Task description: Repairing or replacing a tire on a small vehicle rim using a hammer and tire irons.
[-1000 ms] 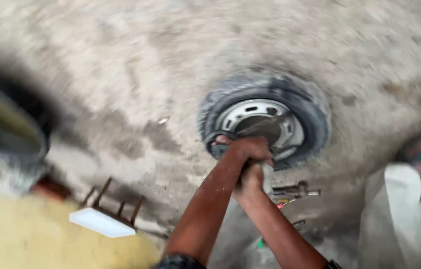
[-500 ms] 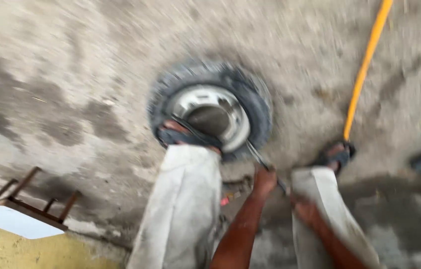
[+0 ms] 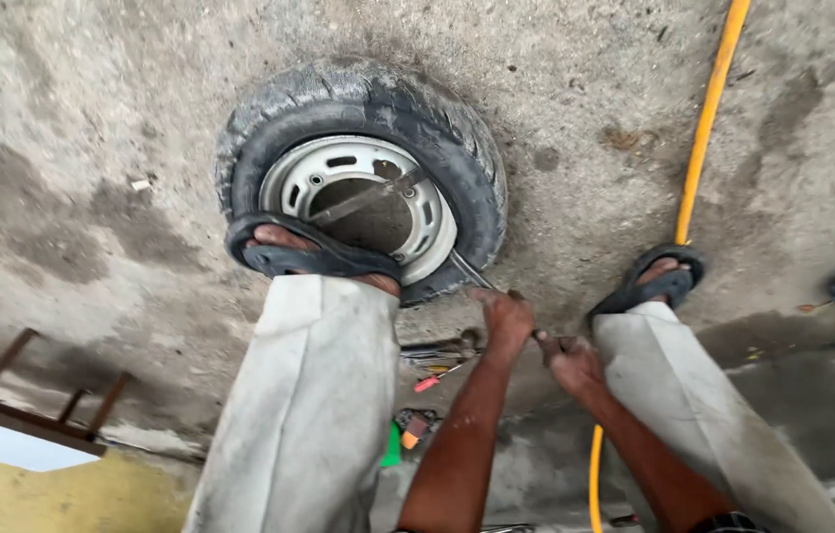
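- Floor (image 3: 121, 118): stained grey concrete fills the view, and everything lies on it.
- Tyre (image 3: 437, 128): a small black tyre on a pale steel rim (image 3: 427, 222), lying flat at about 11 o'clock from the hands.
- Legs: two legs in pale trousers. The left foot in a dark sandal (image 3: 309, 259) presses on the tyre's near edge and rim; the right foot in its own sandal (image 3: 659, 281) stands on the floor at 3 o'clock from the hands.
- Hose (image 3: 704, 128): yellow, running from the top edge at 1 o'clock down past the right foot and showing again near the bottom.
- Stool (image 3: 32, 415): a wooden frame with a white top, lying at 8 o'clock by the left edge.
- Left hand (image 3: 506, 318): its grip is closed round a thin metal bar (image 3: 472, 271), just at the tyre's 5 o'clock edge.
- Right hand (image 3: 573, 363): its grip is closed on the same bar's near end (most of it hidden in the fist), just beside the left hand.
- Bar: slanted, its far tip at the rim's edge under the tyre bead.
- Tools (image 3: 437, 350): small hand tools on the floor between the legs (kinds hard to tell).
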